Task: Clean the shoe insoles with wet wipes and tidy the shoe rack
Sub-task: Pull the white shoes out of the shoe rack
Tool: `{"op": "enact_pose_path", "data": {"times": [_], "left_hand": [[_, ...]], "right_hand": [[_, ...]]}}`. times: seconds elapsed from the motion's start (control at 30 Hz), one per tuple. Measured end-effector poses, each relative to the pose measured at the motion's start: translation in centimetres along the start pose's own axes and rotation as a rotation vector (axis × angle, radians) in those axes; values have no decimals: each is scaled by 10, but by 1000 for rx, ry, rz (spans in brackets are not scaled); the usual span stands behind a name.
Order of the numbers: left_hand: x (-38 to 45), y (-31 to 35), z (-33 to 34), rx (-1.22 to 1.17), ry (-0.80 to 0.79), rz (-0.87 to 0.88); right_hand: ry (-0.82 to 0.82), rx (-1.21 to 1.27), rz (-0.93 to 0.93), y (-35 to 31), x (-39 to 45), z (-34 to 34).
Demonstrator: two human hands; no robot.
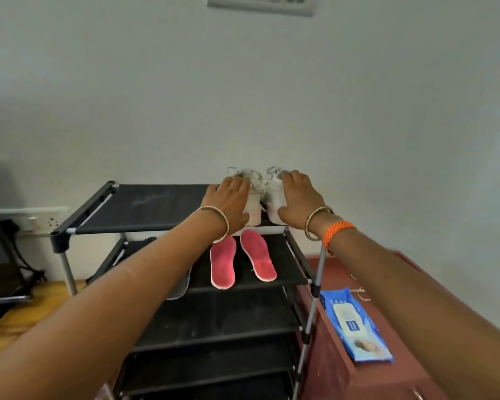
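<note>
Right now each hand grips one white shoe at the top shelf's right end: left hand [231, 197] on the left shoe [253, 207], right hand [296, 197] on the right shoe [274, 203]; pink insoles [241, 261] lie one shelf below, long axes running front to back, about equally near both hands

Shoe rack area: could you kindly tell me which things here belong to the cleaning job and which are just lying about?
Part of the job:
- shoe rack
- white shoes, one under each hand: left hand, right hand
- pink insoles on the second shelf
- pack of wet wipes

Just lying about:
- wall socket
- switch panel
</note>
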State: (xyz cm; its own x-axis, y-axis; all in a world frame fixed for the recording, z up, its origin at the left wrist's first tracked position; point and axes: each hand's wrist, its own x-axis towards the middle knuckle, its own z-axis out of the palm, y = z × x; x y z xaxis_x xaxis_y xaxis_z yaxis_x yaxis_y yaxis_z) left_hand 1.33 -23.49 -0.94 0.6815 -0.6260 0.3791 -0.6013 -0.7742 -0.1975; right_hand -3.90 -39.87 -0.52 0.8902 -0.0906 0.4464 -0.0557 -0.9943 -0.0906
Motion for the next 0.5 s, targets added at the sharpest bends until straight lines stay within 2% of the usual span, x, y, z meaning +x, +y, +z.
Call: {"op": "enact_pose_path", "data": {"times": [0.1, 0.23, 0.37, 0.5], "left_hand": [[13, 0, 0, -224, -12, -44], [13, 4, -4, -248, 6, -90], [1, 6, -19, -254, 85, -110], [-28, 15, -40, -437, 26, -23]], "right_hand": [[-60, 33, 3, 4, 11, -7], [-73, -14, -14, 13, 10, -11], [36, 12, -25, 5, -4, -17], [101, 72, -52, -7, -36, -26]]}}
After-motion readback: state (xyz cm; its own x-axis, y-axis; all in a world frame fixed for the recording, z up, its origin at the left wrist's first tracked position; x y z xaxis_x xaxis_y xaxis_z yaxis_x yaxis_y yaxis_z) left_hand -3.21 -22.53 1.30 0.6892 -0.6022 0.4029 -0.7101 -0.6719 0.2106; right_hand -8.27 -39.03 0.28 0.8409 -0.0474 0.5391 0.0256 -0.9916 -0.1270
